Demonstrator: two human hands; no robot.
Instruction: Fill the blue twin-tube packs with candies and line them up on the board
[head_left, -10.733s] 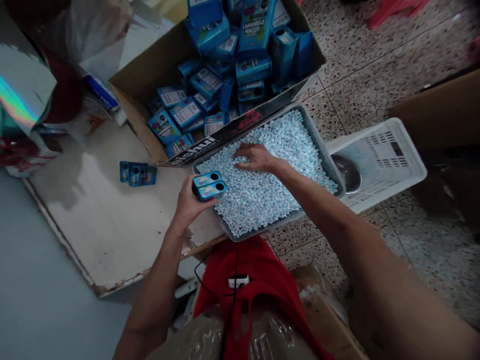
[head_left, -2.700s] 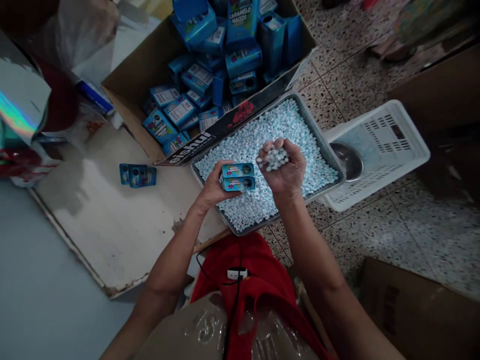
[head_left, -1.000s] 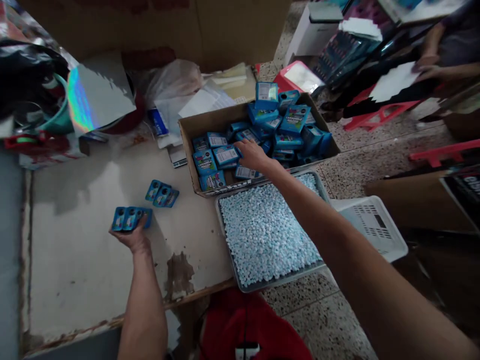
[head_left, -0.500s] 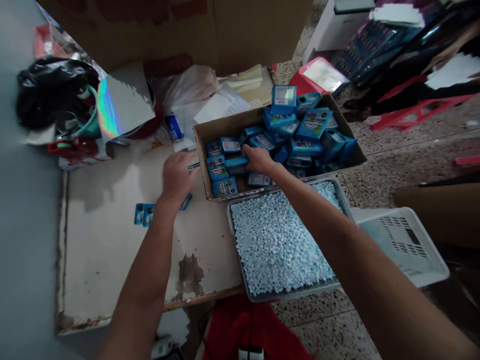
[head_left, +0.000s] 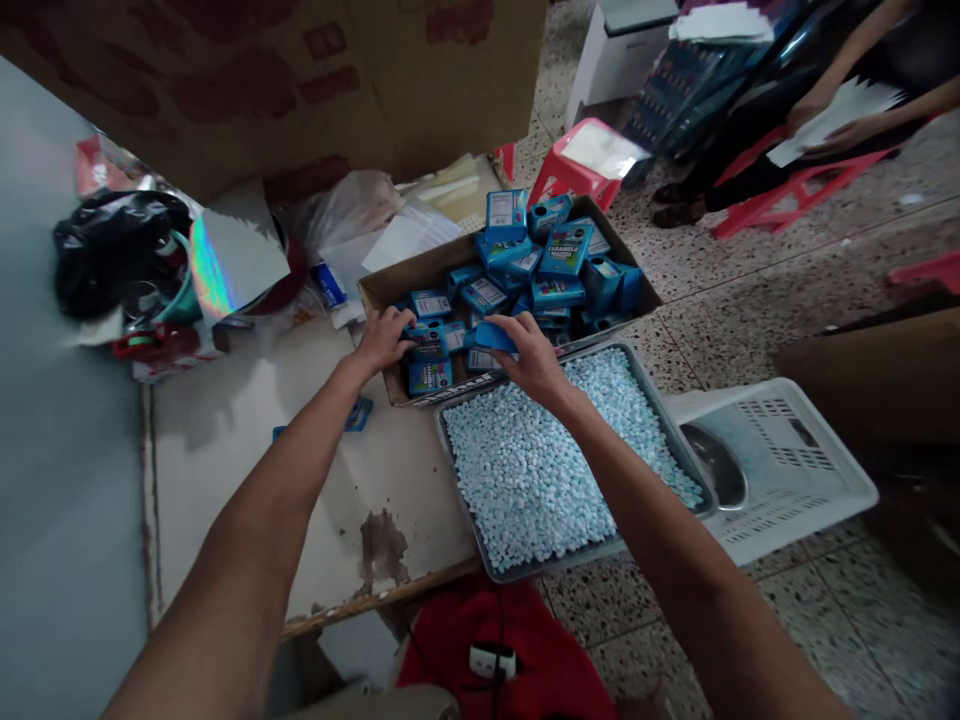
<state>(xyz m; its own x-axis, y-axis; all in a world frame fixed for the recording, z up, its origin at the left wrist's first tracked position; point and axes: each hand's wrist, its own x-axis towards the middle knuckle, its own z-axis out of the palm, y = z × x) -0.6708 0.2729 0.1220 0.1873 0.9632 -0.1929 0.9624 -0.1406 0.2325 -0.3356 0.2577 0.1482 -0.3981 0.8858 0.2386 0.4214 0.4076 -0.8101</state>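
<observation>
An open cardboard box [head_left: 394, 385] on the table holds many small blue candy boxes [head_left: 566, 248], printed "Caramelo Macizo". My left hand [head_left: 384, 340] reaches over its left wall, with fingers curled at the edge of a candy box lying there [head_left: 429, 345]. Between the thumb and fingers of my right hand [head_left: 534, 362] is another blue candy box [head_left: 495, 337], tilted, just above the box's front wall. In front stands a tray [head_left: 491, 570] full of small pale-blue and white candies [head_left: 540, 470]. Flat blue pieces [head_left: 358, 414] lie beside my left forearm, partly hidden.
A white plastic crate [head_left: 795, 480] with a metal bowl [head_left: 716, 465] sits right of the tray. Behind are a plastic bag [head_left: 352, 215], papers and a large cardboard sheet [head_left: 300, 90]. A black bag [head_left: 112, 250] lies left. A co-worker's hands [head_left: 847, 130] hold white sheets.
My left hand has moved from outside the cardboard box onto a candy box at its left end. My right hand has raised its candy box and tilted it. The view has shifted.
</observation>
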